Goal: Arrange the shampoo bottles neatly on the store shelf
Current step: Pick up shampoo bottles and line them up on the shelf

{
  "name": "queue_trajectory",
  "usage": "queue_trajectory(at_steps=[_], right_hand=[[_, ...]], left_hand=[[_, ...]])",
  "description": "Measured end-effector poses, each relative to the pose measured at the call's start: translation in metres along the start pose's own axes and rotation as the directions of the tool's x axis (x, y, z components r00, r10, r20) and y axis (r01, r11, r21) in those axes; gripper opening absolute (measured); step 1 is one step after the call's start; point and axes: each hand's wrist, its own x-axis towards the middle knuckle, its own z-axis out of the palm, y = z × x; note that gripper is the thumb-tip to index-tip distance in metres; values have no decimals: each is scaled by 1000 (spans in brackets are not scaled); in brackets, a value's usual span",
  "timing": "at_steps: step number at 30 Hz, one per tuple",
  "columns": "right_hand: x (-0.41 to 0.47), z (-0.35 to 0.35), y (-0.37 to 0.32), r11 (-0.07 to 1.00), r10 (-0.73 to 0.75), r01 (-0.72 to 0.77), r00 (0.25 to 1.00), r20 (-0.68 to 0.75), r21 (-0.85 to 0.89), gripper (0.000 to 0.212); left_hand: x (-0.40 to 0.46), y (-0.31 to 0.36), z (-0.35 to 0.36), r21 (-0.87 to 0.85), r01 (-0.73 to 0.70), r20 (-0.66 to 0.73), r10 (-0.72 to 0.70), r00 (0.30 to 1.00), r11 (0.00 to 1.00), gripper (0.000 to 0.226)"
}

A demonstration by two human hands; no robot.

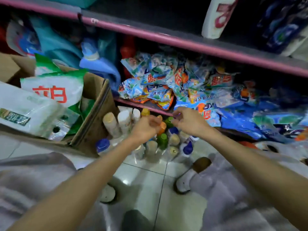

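Observation:
Several shampoo bottles stand in a tight cluster on the tiled floor under the lowest pink shelf [146, 106]. Among them are white bottles [124, 120], a beige-capped one [110, 122], green-capped ones [162, 140] and blue-capped ones [188, 148]. My left hand [145, 128] hovers over the middle of the cluster, fingers curled around an orange-capped bottle [163, 127]. Just right of it, my right hand [189, 121] has loosely spread fingers, the fingertips at a green cap [168, 121] near the shelf edge. Blur hides the exact contact.
A cardboard box [93, 114] with detergent bags stands left of the bottles. Piled detergent sachets [166, 84] fill the low shelf and overhang its edge. Blue refill packs [250, 119] lie at the right. My knees and shoes [185, 180] are close below.

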Motion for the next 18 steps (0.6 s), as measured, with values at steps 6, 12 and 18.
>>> queue_trajectory(at_steps=[6, 12, 18], right_hand=[[10, 68, 83, 959, 284, -284, 955, 79, -19, 48], [21, 110, 113, 844, 537, -536, 843, 36, -26, 60], [24, 122, 124, 879, 471, -465, 881, 42, -101, 30]], left_hand=[[4, -64, 42, 198, 229, 99, -252, 963, 953, 29], [7, -92, 55, 352, 267, 96, -318, 943, 897, 25], [6, -93, 73, 332, 295, 117, -350, 929, 896, 29]])
